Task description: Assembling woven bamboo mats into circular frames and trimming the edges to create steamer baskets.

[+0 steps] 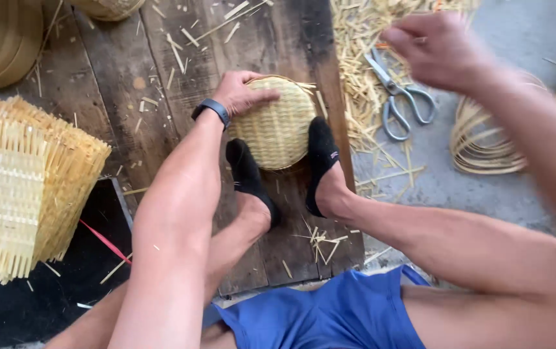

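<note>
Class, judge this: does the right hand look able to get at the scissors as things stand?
Probably yes. The right hand hovers just above the scissors, which lie uncovered on the straw; nothing stands between them.

Pale yellow woven basket (278, 126) between black socks (322, 152); dark brown plank floor (116, 77); blue shorts (342, 313); silver scissors (397, 97) right of the basket.

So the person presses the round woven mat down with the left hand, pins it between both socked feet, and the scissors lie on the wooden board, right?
Not quite: the scissors lie on the grey floor among the straw offcuts, beside the wooden board, as the head view shows. The left hand does press the round woven mat, pinned between both socked feet.
</note>
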